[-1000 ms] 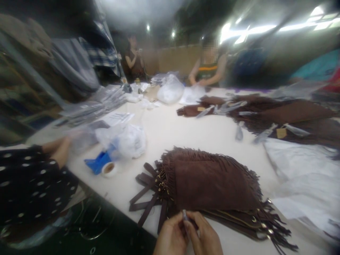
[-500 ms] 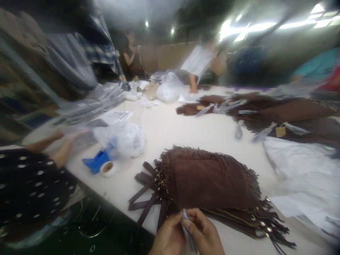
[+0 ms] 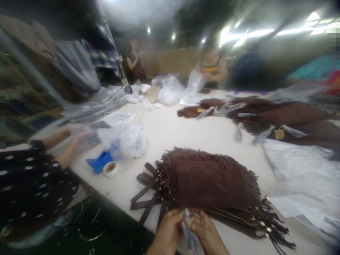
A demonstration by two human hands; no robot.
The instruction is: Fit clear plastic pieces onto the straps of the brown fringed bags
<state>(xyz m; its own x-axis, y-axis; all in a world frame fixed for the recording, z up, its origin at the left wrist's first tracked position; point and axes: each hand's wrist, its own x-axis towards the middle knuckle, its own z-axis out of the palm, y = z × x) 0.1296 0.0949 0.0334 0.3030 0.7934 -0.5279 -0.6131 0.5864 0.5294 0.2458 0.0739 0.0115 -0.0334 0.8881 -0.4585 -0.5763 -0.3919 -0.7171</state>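
At the near table edge my left hand (image 3: 168,232) and my right hand (image 3: 206,229) are close together, fingertips pinched. Between them both hold a small pale plastic sleeve (image 3: 189,236) that hangs down past my palms; its contents are too blurred to make out. Just beyond my fingers lies a stack of dark brown fringed bags (image 3: 212,180). Brown straps (image 3: 145,205) with gold-coloured metal fittings stick out from its left side, and tassels (image 3: 277,226) spread at the right.
A blue tape dispenser (image 3: 99,161) and a tape roll (image 3: 110,169) lie left, beside white plastic (image 3: 131,141). More fringed bags (image 3: 292,113) lie back right, white sheets (image 3: 305,180) nearer. A co-worker in dotted clothing (image 3: 32,180) handles clear plastic at left; others stand behind.
The plastic sleeve hangs lower and shows more between my hands. Across the table, a person has straightened up and lifted a clear bag. The view has shifted slightly.
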